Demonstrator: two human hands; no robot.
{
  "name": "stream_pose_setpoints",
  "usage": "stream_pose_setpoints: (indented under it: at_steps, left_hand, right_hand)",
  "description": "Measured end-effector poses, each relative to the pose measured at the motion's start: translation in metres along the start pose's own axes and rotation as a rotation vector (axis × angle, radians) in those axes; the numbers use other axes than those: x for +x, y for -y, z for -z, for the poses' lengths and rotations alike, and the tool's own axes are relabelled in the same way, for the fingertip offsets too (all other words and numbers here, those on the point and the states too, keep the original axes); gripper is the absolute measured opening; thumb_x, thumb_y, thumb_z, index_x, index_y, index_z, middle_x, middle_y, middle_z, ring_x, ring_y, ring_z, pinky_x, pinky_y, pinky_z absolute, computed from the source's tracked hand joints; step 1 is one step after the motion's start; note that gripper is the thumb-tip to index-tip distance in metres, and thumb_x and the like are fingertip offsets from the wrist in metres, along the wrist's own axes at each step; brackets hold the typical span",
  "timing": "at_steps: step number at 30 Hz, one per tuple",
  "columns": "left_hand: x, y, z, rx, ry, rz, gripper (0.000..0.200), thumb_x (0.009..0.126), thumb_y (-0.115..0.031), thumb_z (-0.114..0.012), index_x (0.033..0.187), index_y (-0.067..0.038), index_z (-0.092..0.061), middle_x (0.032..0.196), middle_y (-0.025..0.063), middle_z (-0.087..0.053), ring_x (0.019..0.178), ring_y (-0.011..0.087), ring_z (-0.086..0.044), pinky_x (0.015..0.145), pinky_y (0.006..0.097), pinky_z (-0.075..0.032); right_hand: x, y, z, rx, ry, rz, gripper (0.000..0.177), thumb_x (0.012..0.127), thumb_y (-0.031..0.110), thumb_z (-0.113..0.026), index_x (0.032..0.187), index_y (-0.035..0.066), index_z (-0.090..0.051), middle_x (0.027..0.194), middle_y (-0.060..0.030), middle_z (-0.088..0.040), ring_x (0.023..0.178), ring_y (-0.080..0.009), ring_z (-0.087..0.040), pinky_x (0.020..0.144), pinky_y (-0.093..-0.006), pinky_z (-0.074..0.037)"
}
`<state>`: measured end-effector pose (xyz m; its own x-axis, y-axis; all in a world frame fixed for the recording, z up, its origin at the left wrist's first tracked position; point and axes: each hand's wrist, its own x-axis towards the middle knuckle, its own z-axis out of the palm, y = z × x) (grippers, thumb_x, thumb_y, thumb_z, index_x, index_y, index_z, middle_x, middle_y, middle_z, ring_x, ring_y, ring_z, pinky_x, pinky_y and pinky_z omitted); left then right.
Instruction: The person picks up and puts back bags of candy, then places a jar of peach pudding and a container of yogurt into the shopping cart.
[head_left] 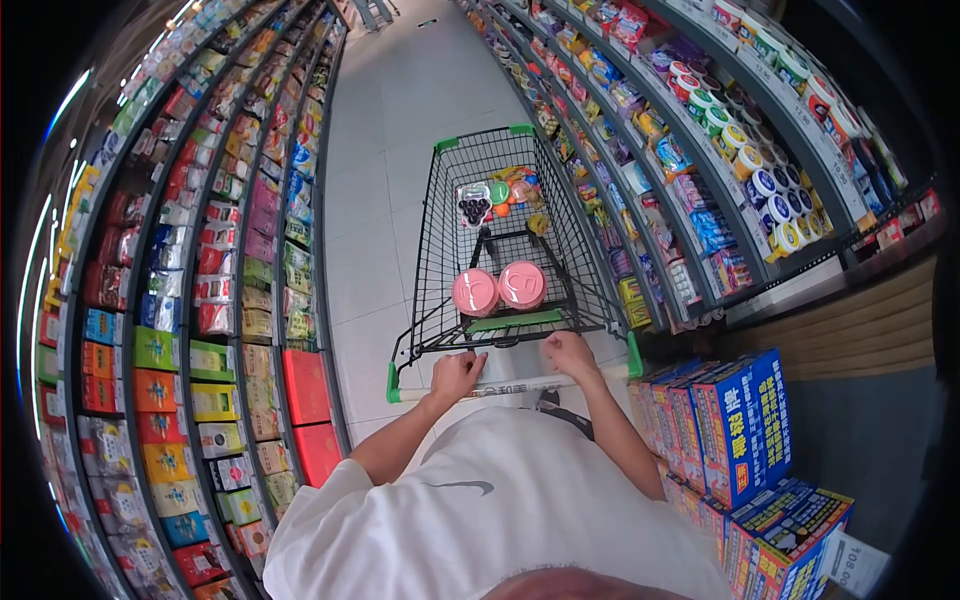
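A black wire shopping cart (420, 270) with green corner pieces stands in front of me. Its pale handle (515, 385) crosses close to my body. My left hand (458, 374) is curled closed just beyond the bar, its wrist over the left part. Farther right, my right hand (567, 353) is likewise curled, with its wrist over the bar. Nothing shows in either hand; their palm sides are hidden. Two pink-lidded tubs (498, 289) sit side by side in the near part of the cart. Deeper inside lie a clear pack of dark round items (474, 205) and several colourful packages (515, 192).
Shelves of packaged goods (220, 290) line the left side, and snack shelves (690, 170) line the right. Stacked blue boxes (740, 425) stand close to my right arm. A grey tiled floor (375, 120) runs ahead between the shelves.
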<state>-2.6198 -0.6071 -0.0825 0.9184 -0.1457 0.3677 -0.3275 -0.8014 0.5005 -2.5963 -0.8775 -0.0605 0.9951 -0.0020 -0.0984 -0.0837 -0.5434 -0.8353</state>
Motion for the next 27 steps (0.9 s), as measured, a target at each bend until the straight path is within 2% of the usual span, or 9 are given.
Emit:
stream_pose_setpoints:
  at_steps: [3, 6, 10, 15, 18, 21, 23, 24, 27]
  left_hand:
    - [0.011, -0.001, 0.000, -0.012, -0.050, 0.015, 0.048, 0.094, -0.045, -0.058, 0.064, -0.008, -0.066, 0.053, 0.0153, -0.060, 0.053, 0.0374, -0.062, 0.053, 0.0468, -0.050]
    - [0.016, -0.001, -0.001, -0.003, -0.091, 0.027, 0.048, 0.094, -0.044, -0.058, 0.064, -0.008, -0.066, 0.053, 0.0150, -0.059, 0.053, 0.0371, -0.062, 0.053, 0.0465, -0.049]
    - [0.027, -0.010, -0.001, -0.017, -0.118, 0.041, 0.047, 0.094, -0.044, -0.058, 0.064, -0.008, -0.067, 0.053, 0.0149, -0.060, 0.052, 0.0365, -0.062, 0.052, 0.0458, -0.049]
    - [0.041, -0.014, 0.007, -0.005, -0.119, 0.066, 0.048, 0.095, -0.043, -0.057, 0.062, -0.009, -0.065, 0.056, 0.0072, -0.065, 0.055, 0.0316, -0.065, 0.056, 0.0431, -0.051]
    - [0.040, -0.013, 0.006, -0.039, -0.159, 0.066, 0.048, 0.094, -0.043, -0.057, 0.063, -0.008, -0.066, 0.057, 0.0088, -0.065, 0.056, 0.0327, -0.065, 0.056, 0.0435, -0.051]
    - [0.042, -0.005, 0.006, -0.079, -0.211, 0.081, 0.046, 0.093, -0.041, -0.060, 0.064, -0.007, -0.066, 0.058, 0.0135, -0.062, 0.055, 0.0350, -0.062, 0.053, 0.0452, -0.047]
    - [0.049, -0.001, 0.002, -0.111, -0.253, 0.068, 0.043, 0.092, -0.039, -0.064, 0.064, -0.006, -0.065, 0.057, 0.0154, -0.060, 0.053, 0.0358, -0.060, 0.052, 0.0451, -0.045]
    - [0.049, 0.003, 0.000, -0.115, -0.283, 0.062, 0.041, 0.091, -0.036, -0.066, 0.064, -0.005, -0.065, 0.056, 0.0161, -0.059, 0.052, 0.0362, -0.059, 0.050, 0.0447, -0.044]
    - [0.053, 0.005, 0.001, -0.170, -0.312, 0.063, 0.041, 0.091, -0.033, -0.069, 0.063, -0.002, -0.062, 0.052, 0.0148, -0.055, 0.044, 0.0288, -0.052, 0.047, 0.0400, -0.040]
  right_hand:
    - [0.008, 0.008, 0.007, 0.045, -0.009, 0.045, 0.023, 0.084, 0.026, -0.067, 0.093, 0.005, -0.072, 0.080, -0.0111, -0.070, 0.063, -0.0204, -0.069, 0.061, -0.0347, -0.055]
    - [0.016, 0.008, 0.008, 0.074, -0.025, 0.074, 0.022, 0.085, 0.024, -0.067, 0.095, 0.005, -0.071, 0.077, -0.0081, -0.069, 0.061, -0.0194, -0.068, 0.059, -0.0328, -0.054]
    - [0.025, 0.008, 0.018, 0.084, -0.041, 0.125, 0.021, 0.087, 0.023, -0.065, 0.095, 0.004, -0.069, 0.076, -0.0097, -0.069, 0.059, -0.0211, -0.068, 0.058, -0.0344, -0.054]
    - [0.036, 0.018, 0.023, 0.054, -0.072, 0.172, 0.021, 0.088, 0.023, -0.063, 0.093, 0.003, -0.067, 0.075, -0.0111, -0.069, 0.056, -0.0231, -0.068, 0.057, -0.0357, -0.053]
    - [0.035, 0.019, 0.023, 0.046, -0.099, 0.196, 0.016, 0.088, 0.016, -0.063, 0.092, 0.002, -0.069, 0.073, -0.0074, -0.067, 0.060, -0.0165, -0.066, 0.055, -0.0320, -0.055]
    - [0.042, 0.019, 0.020, -0.057, -0.194, 0.291, 0.017, 0.088, 0.018, -0.063, 0.093, 0.004, -0.070, 0.079, -0.0107, -0.071, 0.066, -0.0219, -0.069, 0.063, -0.0355, -0.056]
    - [0.045, 0.020, 0.018, -0.102, -0.265, 0.347, 0.018, 0.088, 0.021, -0.063, 0.094, 0.006, -0.071, 0.085, -0.0135, -0.072, 0.077, -0.0281, -0.071, 0.072, -0.0386, -0.055]
    - [0.038, 0.029, 0.020, -0.103, -0.254, 0.282, 0.019, 0.088, 0.022, -0.063, 0.096, 0.007, -0.071, 0.090, -0.0140, -0.073, 0.085, -0.0317, -0.070, 0.076, -0.0399, -0.054]
    - [0.030, 0.041, 0.023, -0.122, -0.258, 0.258, 0.018, 0.089, 0.023, -0.061, 0.095, 0.008, -0.068, 0.094, -0.0144, -0.071, 0.091, -0.0353, -0.067, 0.080, -0.0446, -0.052]
